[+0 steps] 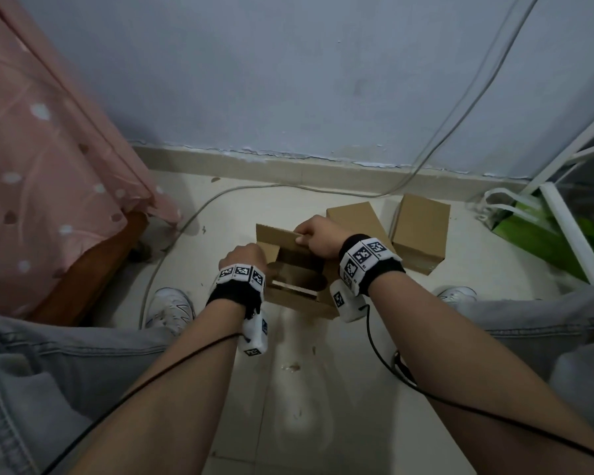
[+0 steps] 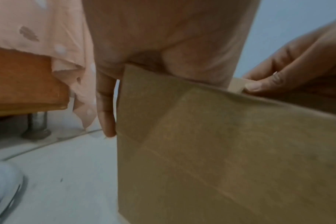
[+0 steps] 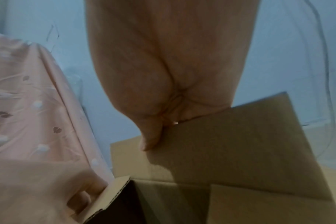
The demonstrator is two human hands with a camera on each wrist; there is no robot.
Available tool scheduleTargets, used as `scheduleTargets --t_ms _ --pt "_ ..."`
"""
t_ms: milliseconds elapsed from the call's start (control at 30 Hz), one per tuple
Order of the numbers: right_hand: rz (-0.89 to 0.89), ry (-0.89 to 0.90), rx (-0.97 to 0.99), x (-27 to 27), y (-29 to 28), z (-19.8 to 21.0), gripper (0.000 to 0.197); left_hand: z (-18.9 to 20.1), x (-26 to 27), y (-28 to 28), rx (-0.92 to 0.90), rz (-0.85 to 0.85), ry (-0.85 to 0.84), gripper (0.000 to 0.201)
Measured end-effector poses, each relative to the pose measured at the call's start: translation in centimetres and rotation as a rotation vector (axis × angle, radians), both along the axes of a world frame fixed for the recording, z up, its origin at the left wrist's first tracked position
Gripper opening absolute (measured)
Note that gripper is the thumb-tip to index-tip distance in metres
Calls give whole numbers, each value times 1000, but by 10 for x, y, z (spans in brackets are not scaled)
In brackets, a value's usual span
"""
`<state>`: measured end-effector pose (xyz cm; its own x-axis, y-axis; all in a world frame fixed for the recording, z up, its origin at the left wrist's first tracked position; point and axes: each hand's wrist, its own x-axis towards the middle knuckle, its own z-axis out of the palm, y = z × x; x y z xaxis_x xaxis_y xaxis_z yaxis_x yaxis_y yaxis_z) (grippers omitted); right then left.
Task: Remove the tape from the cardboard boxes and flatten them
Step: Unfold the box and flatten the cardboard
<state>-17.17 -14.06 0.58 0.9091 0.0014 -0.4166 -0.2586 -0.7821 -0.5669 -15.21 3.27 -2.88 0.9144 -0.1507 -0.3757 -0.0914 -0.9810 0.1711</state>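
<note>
An open brown cardboard box (image 1: pixel 297 296) stands on the floor between my knees, its flaps up. My left hand (image 1: pixel 244 258) grips the box's left wall from above, with fingers curled over the edge and one finger (image 2: pixel 105 113) lying down the outer side (image 2: pixel 220 151). My right hand (image 1: pixel 314 234) pinches the top edge of the far flap (image 1: pixel 275 236); the thumb (image 3: pixel 152 139) presses on the flap's face (image 3: pixel 230 151). Two closed boxes, one (image 1: pixel 354 217) right behind my right hand and another (image 1: pixel 420 234) farther right, stand behind. Whether tape is still on the open box I cannot tell.
A pink bed cover (image 1: pixel 48 166) over a wooden bed frame (image 1: pixel 93 269) hangs at the left. Grey cables (image 1: pixel 186 224) run across the tiled floor and up the wall. A white metal rack (image 1: pixel 570 231) and a green bag (image 1: pixel 535 231) stand at the right. My shoes (image 1: pixel 168 308) flank the box.
</note>
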Motion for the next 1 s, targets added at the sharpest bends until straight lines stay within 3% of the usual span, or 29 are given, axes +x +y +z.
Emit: scheduleTargets --t_ms 100,167,233,267,333,467,567,667,767,867,1000 --pt "-104 -95 -30 -1 4 -4 21 -8 2 2 -53 67 19 16" --pt "-202 -135 -224 3 3 -8 54 -10 5 3 -70 98 36 13" --pt "-318 54 -328 4 1 -3 93 -10 9 5 -87 154 78 13" --pt "-304 193 -347 3 -1 1 94 -10 11 7 -98 178 97 12" --pt "-188 375 -347 -1 -4 10 81 -8 13 10 -110 198 131 11" --pt "-56 429 -412 -13 -5 5 63 -2 13 9 -134 190 149 23" --pt "-90 486 -416 -18 -4 -4 54 2 15 7 -141 165 213 21" --pt "-133 425 -304 -22 -11 -6 49 1 17 14 -184 195 236 31" --pt "-201 402 -134 -18 -19 -5 28 -8 17 27 -210 219 251 23" --pt "-256 375 -98 -15 -25 2 30 -21 19 35 -354 345 338 20" --pt "-261 329 -116 -12 -31 0 25 -18 15 38 -661 445 455 67"
